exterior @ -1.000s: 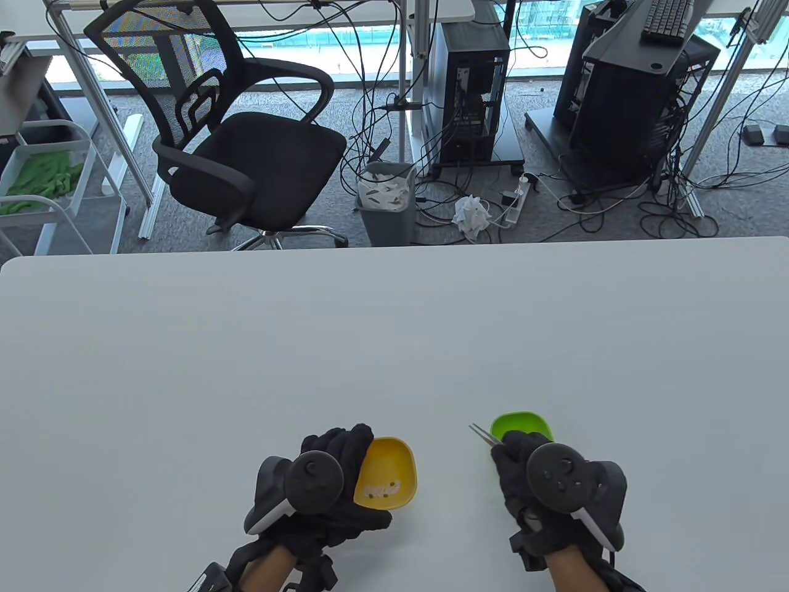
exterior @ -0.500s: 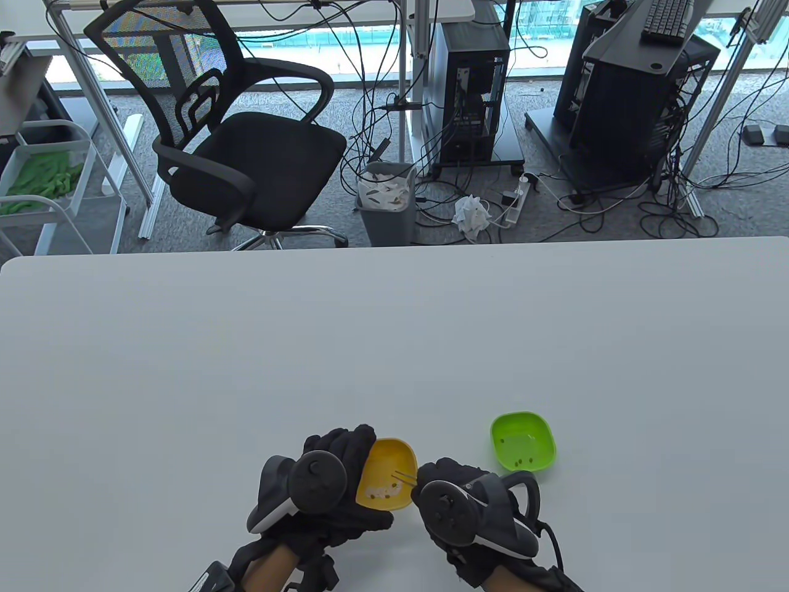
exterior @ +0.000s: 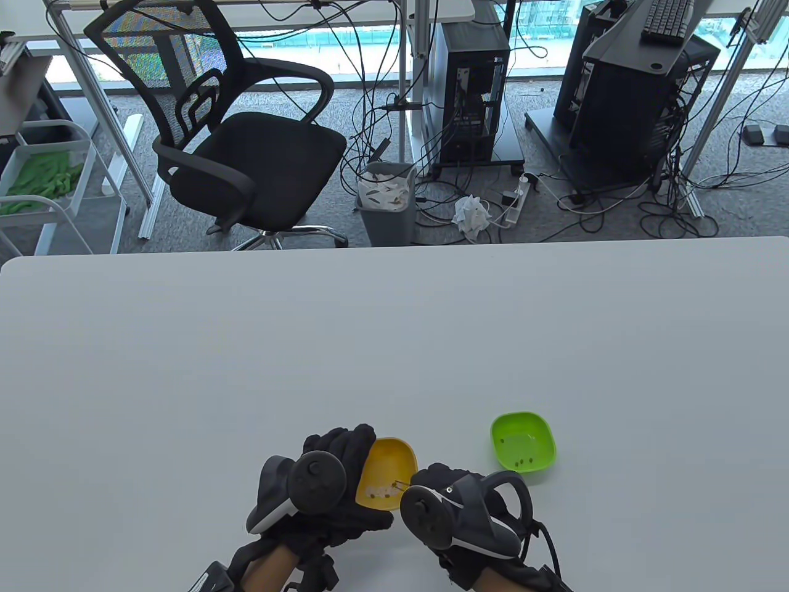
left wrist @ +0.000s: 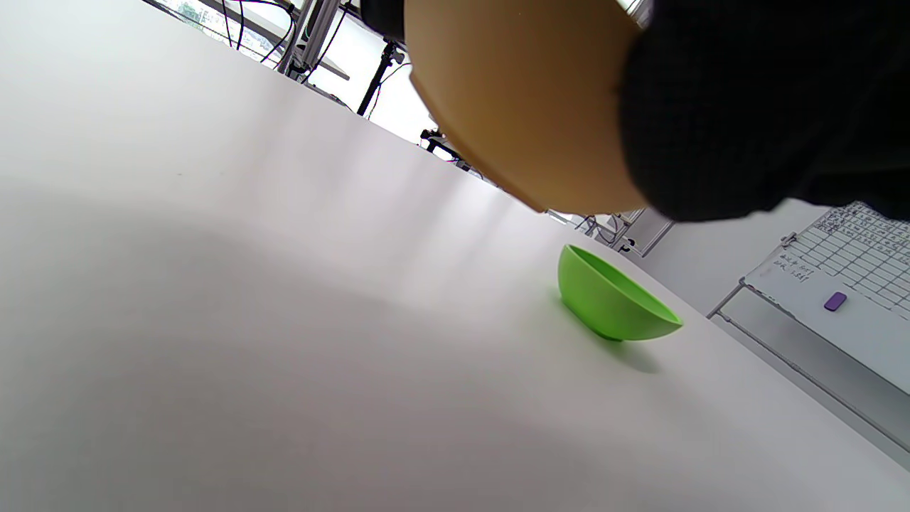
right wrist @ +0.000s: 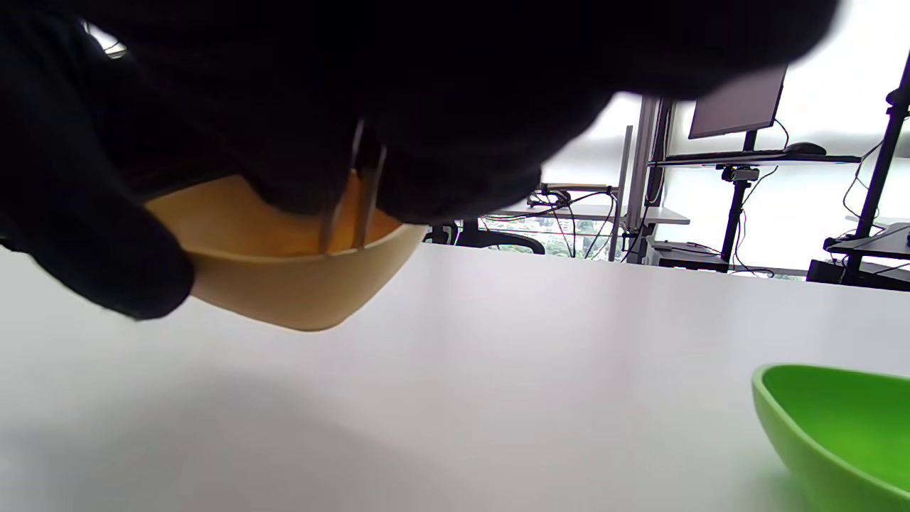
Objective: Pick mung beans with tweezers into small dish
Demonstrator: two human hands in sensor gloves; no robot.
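- The left hand (exterior: 320,487) is sitting at the lower centre of the table view, gripping the yellow dish (exterior: 389,465) from its left side, fingers wrapped against the outer wall.
- In the left wrist view that dish (left wrist: 519,99) is filling the top of the frame, tilted and lifted off the white table (left wrist: 249,341), with a gloved finger pressing its underside.
- The right hand (exterior: 459,512) is lying just right of the yellow dish in the table view, pinching a pair of tweezers (exterior: 404,483) whose thin prongs are reaching over the dish's right rim.
- In the right wrist view the tweezers (right wrist: 352,206) are hanging down from the gloved fingers (right wrist: 455,107) into the dish, the two prongs standing slightly apart; the tips are hidden behind the rim, so I cannot tell whether they are gripping a bean.
- The mung beans (exterior: 382,491) are lying in a small cluster at the low, near edge of the yellow dish.
- The green dish (exterior: 523,441) is standing on the table to the right of both hands, apart from them, with a few dark beans (exterior: 521,460) lying on its floor.
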